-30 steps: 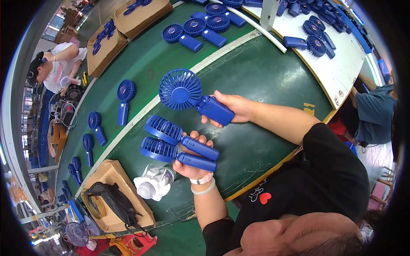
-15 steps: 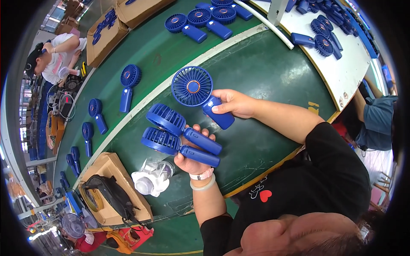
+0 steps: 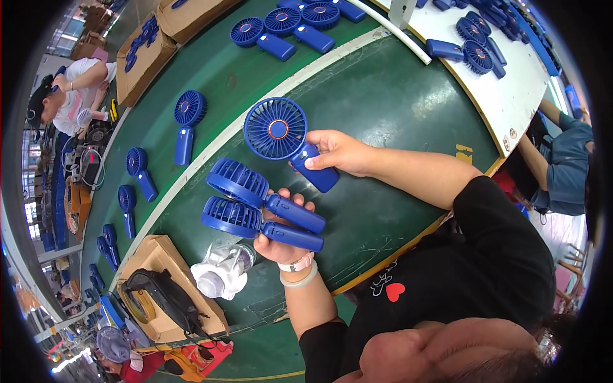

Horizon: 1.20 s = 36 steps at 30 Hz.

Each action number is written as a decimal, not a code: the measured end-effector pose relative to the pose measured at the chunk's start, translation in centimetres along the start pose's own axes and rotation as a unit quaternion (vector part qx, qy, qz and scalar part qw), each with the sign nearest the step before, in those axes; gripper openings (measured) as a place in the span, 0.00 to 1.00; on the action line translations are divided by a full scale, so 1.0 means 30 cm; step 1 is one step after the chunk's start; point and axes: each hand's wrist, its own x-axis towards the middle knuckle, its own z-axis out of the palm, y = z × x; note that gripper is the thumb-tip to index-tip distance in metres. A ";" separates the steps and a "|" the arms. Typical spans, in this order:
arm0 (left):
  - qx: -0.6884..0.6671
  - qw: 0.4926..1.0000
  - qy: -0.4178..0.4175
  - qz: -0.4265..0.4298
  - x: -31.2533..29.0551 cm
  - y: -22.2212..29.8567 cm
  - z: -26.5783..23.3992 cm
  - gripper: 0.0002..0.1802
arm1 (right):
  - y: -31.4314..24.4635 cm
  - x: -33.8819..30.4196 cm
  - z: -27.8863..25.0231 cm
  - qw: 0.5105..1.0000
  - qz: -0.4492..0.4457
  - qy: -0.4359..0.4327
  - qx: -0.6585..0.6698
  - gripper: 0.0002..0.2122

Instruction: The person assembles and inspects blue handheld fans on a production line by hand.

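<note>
My left hand (image 3: 276, 249) is closed round the handles of two blue handheld fans, an upper fan (image 3: 294, 212) and a lower fan (image 3: 292, 237), stacked side by side with their round heads to the left. Just above them, my right hand (image 3: 341, 153) grips another blue handheld fan (image 3: 317, 173) by its handle, thumb on the front near a small light patch. That fan's round grille faces up and shows a copper-coloured ring at its hub. All three are held over the green table (image 3: 396, 102).
Several blue fans (image 3: 184, 147) lie along the green belt (image 3: 223, 83) beyond the pale rail. More sit on a white board (image 3: 440, 25) at right. Near my left arm are a plastic-wrapped bottle (image 3: 220, 271) and a cardboard tray (image 3: 159, 249) holding a black bag (image 3: 163, 297). Other people work nearby.
The whole view has shifted slightly, so most things sit a little further left in it. Both hands keep the same grips on the fans.
</note>
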 end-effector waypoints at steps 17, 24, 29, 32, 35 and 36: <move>0.009 1.000 0.001 0.001 0.000 -0.004 -0.018 0.37 | -0.006 0.004 -0.017 0.999 0.025 0.017 0.009 0.17; 0.033 0.999 0.016 0.005 -0.014 0.006 -0.018 0.37 | -0.012 0.009 -0.011 0.995 0.062 0.023 0.071 0.19; 0.087 0.993 0.078 0.035 0.006 -0.008 -0.001 0.45 | 0.038 0.001 -0.011 0.996 0.007 0.064 -0.056 0.20; 0.063 0.990 0.125 0.002 -0.011 -0.016 0.014 0.45 | 0.015 -0.029 0.041 0.997 0.031 0.029 -0.069 0.24; 0.077 0.994 0.074 0.026 -0.032 0.006 0.017 0.36 | 0.040 -0.045 0.082 0.984 0.027 -0.026 -0.175 0.25; 0.057 0.994 0.085 0.042 -0.019 0.002 0.017 0.35 | 0.026 -0.048 0.088 0.983 0.044 -0.027 -0.177 0.27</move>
